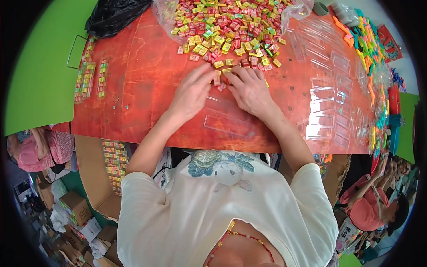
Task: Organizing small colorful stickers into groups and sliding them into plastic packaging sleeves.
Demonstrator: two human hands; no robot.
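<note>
A big heap of small wrapped candy blocks (227, 26), red, yellow and some green, spreads over the red table (147, 89). At its near edge both my hands work with bent fingers. My left hand (192, 92) closes its fingertips on a red candy block (216, 80). Facing it, my right hand (252, 92) has curled fingers at a yellow candy block (227, 70); its fingertips partly hide what they grip. Below the hands lies a clear plastic tray (229, 125), long and shallow. Another clear piece shows between my wrists.
Several clear trays (322, 107) lie in rows at the right. Filled strips of candy (102, 78) rest at the far left. A black plastic bag (113, 15) sits at the back left. Colourful plastic pieces (367, 40) line the right edge. Below the table stands a cardboard box (91, 169).
</note>
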